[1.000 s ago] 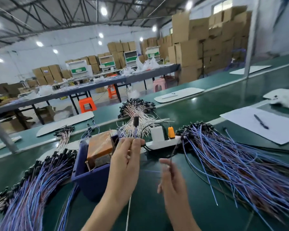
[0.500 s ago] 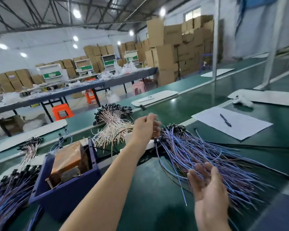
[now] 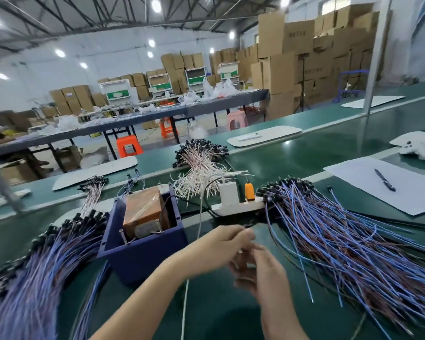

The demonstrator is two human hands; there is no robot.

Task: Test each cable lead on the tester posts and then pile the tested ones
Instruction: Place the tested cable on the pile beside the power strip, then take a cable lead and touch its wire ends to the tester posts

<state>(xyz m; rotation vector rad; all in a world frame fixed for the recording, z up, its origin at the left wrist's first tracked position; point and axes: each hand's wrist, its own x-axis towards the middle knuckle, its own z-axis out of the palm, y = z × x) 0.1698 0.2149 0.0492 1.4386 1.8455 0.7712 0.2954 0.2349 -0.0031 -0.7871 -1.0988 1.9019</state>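
My left hand [image 3: 221, 242] pinches one cable lead [image 3: 249, 225], whose black plug end pokes out past my fingertips. Just below it is my right hand [image 3: 261, 272], fingers curled towards the left hand and blurred; whether they grip the lead's wires is unclear. The tester, a blue box [image 3: 142, 256] holding a brown transformer, stands left of my hands. Its two metal posts [image 3: 122, 236] rise at the front. A pile of blue leads [image 3: 341, 244] lies on the right and another pile of leads [image 3: 37, 268] on the left.
A white power strip [image 3: 238, 207] with a white charger and an orange plug sits behind my hands. A heap of pale-wired leads [image 3: 201, 168] lies beyond it. Paper with a pen [image 3: 384, 180] is at the right. A thin white cord [image 3: 185, 303] runs towards me across the green belt.
My left hand has drawn back from the right pile with a lead pinched in it. My right hand, open with its palm up before, has risen to meet it with fingers curled.
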